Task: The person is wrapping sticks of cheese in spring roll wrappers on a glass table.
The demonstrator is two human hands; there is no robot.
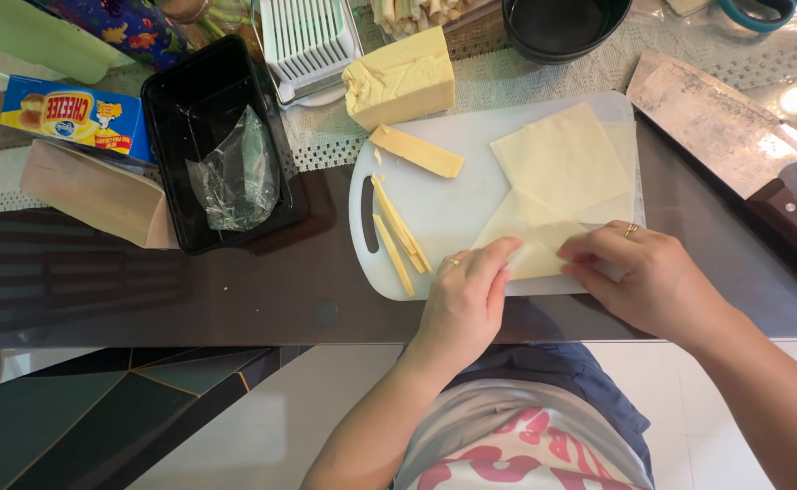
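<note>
My left hand (467, 295) and my right hand (645, 272) both pinch the near corner of a thin pale square wrapper (534, 254) lying on a white cutting board (444, 204). The wrapper's near edge is folded over between my fingers. More wrapper sheets (562, 159) lie stacked just beyond it on the board. Thin cheese sticks (396, 231) lie left of my left hand, and a thicker cheese slab (416, 151) rests near the board's far left. A large cheese block (401, 77) sits past the board.
A cleaver (725, 136) with a wooden handle lies to the right. A black tray (212, 136) holding crumpled plastic sits left, with a cheese box (76, 116) and a cardboard sleeve (99, 195) beside it. A white slicer (309, 41) and a dark bowl (562, 27) stand at the back.
</note>
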